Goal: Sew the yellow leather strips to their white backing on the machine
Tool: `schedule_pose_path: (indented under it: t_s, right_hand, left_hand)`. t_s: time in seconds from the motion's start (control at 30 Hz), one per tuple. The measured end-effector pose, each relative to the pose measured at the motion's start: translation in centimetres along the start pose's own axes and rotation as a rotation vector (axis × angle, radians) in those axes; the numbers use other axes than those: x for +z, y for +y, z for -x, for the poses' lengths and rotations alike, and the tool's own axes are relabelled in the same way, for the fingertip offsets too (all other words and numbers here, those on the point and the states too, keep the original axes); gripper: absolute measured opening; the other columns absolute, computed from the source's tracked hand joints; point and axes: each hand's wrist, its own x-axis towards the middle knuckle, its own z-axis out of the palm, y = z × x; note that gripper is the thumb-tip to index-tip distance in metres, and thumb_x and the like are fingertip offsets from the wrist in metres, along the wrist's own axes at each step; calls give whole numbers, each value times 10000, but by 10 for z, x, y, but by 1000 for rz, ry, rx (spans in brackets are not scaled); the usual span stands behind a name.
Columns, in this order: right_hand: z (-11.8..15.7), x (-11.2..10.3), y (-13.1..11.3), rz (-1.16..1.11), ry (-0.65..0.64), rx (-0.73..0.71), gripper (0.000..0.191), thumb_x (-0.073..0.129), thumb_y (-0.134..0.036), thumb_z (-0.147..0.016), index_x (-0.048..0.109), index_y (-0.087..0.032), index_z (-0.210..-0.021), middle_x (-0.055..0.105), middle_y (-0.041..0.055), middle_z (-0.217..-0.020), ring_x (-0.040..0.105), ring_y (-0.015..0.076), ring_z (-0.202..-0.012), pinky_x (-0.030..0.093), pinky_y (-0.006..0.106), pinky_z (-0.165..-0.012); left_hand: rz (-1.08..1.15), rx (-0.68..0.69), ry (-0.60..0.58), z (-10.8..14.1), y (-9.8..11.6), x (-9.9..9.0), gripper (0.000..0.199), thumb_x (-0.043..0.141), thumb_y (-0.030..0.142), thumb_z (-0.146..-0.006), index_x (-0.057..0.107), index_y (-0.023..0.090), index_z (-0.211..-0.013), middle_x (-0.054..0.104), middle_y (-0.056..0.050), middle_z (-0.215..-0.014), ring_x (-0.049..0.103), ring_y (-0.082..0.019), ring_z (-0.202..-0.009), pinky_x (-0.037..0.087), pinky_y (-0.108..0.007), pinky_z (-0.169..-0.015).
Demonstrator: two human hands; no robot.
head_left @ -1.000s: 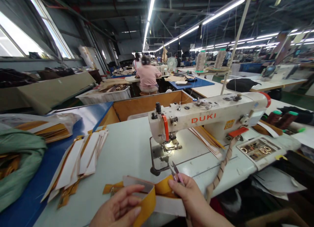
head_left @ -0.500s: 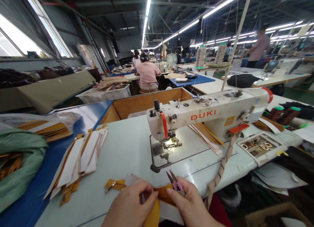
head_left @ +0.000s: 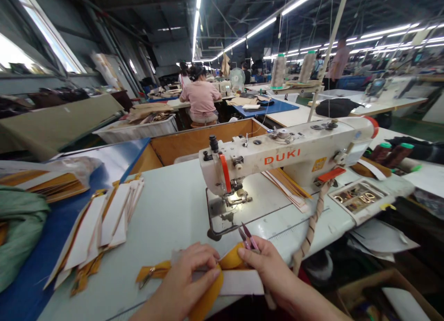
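A mustard fabric piece [head_left: 207,297] with a white backing strip [head_left: 243,282] lies between my hands at the table's front edge. My left hand [head_left: 194,277] pinches its folded part. A tab with a metal zipper pull [head_left: 150,271] sticks out to the left of that hand. With closed fingers, my right hand [head_left: 264,261] grips the mustard piece and holds small pink-handled scissors [head_left: 249,240], blades pointing up and apart. Just behind the hands stands the sewing machine [head_left: 284,159], its presser foot [head_left: 239,198] lit and nothing under it that I can see.
Stacked white and mustard strips [head_left: 93,228] lie on the table's left. More strips [head_left: 286,189] rest behind the needle area. A tray of metal rings [head_left: 359,198] sits at right, near a wrapped lever [head_left: 314,224]. A person in pink [head_left: 203,99] sits farther back.
The view has shifted, so the machine and table appear further left. The mustard piece is spread out more between my hands, and more of its white strip shows.
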Motion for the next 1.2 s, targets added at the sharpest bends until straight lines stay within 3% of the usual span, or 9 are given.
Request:
schedule_pose_path:
  t_s: [0.17, 0.33, 0.37, 0.43, 0.5, 0.57, 0.67, 0.87, 1.2]
  right_hand:
    - [-12, -21, -24, 146, 152, -54, 488, 789, -575, -581, 533, -168, -662, 504, -35, -592, 429, 98, -549, 350, 221, -538]
    - [27, -27, -63, 230, 349, -232, 463, 690, -607, -731, 527, -175, -692, 374, -82, -529, 301, 63, -486, 257, 196, -467]
    - [38, -24, -64, 221, 309, -217, 452, 641, -611, -785, 548, -171, -745, 371, -87, -517, 282, 55, -460, 238, 194, -451]
    - [55, -14, -56, 176, 86, -90, 515, 517, -660, -854, 572, -153, -785, 383, -82, -470, 264, 47, -400, 211, 195, -416]
    - [57, -6, -37, 89, -38, 89, 663, 402, -775, -824, 580, -141, -750, 361, -77, -437, 258, 47, -357, 174, 198, -378]
    - [49, -3, -17, 46, -12, 214, 725, 376, -853, -749, 554, -152, -699, 345, -81, -427, 257, 46, -335, 158, 198, -360]
    - [33, -10, -2, 71, 40, 212, 690, 440, -846, -722, 532, -162, -700, 358, -84, -453, 266, 40, -352, 173, 189, -374]
    - [27, -19, -11, 205, -29, 152, 652, 431, -807, -774, 524, -165, -711, 367, -81, -486, 281, 44, -379, 197, 192, -390]
    - [30, -23, -9, 281, -23, 174, 695, 430, -846, -731, 529, -158, -734, 391, -66, -519, 310, 42, -388, 232, 183, -387]
  left_hand:
    - [14, 34, 129, -11, -4, 20, 254, 541, 412, -790, 647, 239, -635, 694, -45, -856, 618, -241, -870, 474, -325, -827]
    - [12, -5, 142, -24, -3, 29, 260, 520, 421, -765, 607, 236, -604, 677, -38, -781, 612, -240, -782, 476, -326, -762]
    - [21, -19, 122, -27, -2, 31, 273, 510, 430, -764, 593, 233, -594, 669, -35, -759, 607, -237, -768, 474, -323, -748]
    - [50, -43, 74, -32, -2, 35, 290, 496, 444, -761, 579, 229, -586, 653, -29, -731, 601, -231, -757, 472, -316, -735]
    - [83, -52, 37, -35, -3, 39, 295, 490, 447, -767, 591, 224, -603, 652, -29, -739, 602, -228, -766, 473, -310, -735]
    - [106, -31, 24, -36, -2, 43, 299, 485, 436, -782, 608, 221, -613, 656, -32, -747, 606, -223, -766, 475, -305, -735]
    - [116, 30, 11, -33, 0, 44, 297, 483, 397, -807, 624, 219, -615, 667, -39, -772, 614, -217, -780, 476, -302, -753]
    - [118, 101, 6, -30, 1, 41, 276, 472, 366, -825, 639, 215, -665, 670, -46, -827, 614, -212, -831, 464, -305, -801]
    - [134, 52, -6, -32, -4, 41, 261, 460, 391, -799, 578, 207, -656, 639, -43, -809, 599, -220, -819, 448, -330, -786]
